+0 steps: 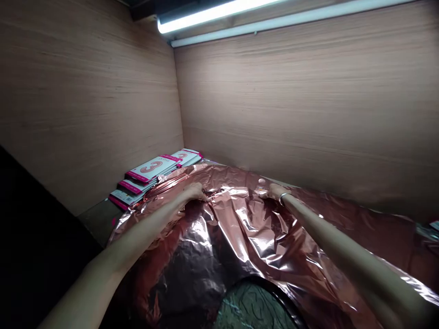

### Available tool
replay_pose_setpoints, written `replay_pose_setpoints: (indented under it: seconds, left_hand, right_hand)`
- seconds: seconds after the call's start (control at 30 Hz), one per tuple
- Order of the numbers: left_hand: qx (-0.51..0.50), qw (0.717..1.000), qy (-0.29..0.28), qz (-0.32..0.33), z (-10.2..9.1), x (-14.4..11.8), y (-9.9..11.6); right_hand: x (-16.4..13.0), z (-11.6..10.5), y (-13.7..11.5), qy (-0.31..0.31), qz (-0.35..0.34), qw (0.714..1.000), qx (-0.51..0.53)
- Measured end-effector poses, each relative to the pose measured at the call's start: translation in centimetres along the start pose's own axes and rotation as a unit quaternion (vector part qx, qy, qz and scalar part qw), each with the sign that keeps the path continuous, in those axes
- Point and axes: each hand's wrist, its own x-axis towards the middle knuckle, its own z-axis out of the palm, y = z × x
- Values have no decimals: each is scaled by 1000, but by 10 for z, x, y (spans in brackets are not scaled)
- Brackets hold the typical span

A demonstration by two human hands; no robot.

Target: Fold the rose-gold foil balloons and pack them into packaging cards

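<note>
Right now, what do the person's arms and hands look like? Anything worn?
Both forearms are bare, with no sleeves in view. The right hand has a thin, silvery bangle at the wrist. The left hand shows no ring, watch or band. No gloves on either hand. Fingertips are too small and dim to make out nail detail.

A dark worktable [98, 219] ran into a corner formed by two wooden walls, and only a narrow bare strip of it showed along its left edge. A large sheet of rose-gold foil [240, 228], crinkled and shiny, lay spread over nearly all of the table, reaching from the near edge almost to the back wall and off to the right. In the far left corner sat stacks of flat white-and-pink packets [151, 176] printed with a number three, fanned out along the left wall, their near edges touching the foil.
</note>
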Motion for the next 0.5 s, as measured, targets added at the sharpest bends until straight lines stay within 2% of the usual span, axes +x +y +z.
replay_pose_setpoints:
  seconds: [0.1, 0.17, 0.37, 0.5]
  left_hand:
    - [-16, 1000, -2, 5, 0, -1, 4]
    - [-39, 999, -7, 17, -1, -4, 2]
    - [-125, 990, -58, 28, -16, -24, -16]
    - [-130, 991, -23, 7, -18, -35, -19]
  right_hand:
    - [-5, 2, 1, -48, -20, 999, 2]
    - [-12, 4, 1, -44, -32, 999, 1]
    - [-23, 0, 7, 30, -3, 1000, -8]
    - [-13, -15, 12, 85, 46, 995, -8]
